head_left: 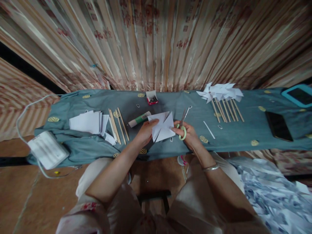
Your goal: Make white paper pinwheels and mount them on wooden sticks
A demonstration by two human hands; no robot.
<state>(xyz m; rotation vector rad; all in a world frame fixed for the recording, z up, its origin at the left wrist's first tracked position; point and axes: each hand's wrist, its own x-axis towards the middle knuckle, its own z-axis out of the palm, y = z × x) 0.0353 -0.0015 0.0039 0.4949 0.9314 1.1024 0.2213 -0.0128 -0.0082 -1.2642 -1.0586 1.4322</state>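
A square of white paper, slit from its corners toward the middle, is held above the cloth-covered table. My left hand pinches its left side, thumb on top. My right hand grips scissors with pale green handles, blades pointing away from me, and its fingers also touch the paper's right edge. A glue stick with a green label lies just beyond my left hand. Behind the paper stands a small open red-and-white box of tiny dark metal pieces.
Several wooden sticks and a stack of white paper lie left. Finished paper pinwheels on sticks rest at right, near a paper strip, a black phone and a blue-framed device. A white box with cable sits far left.
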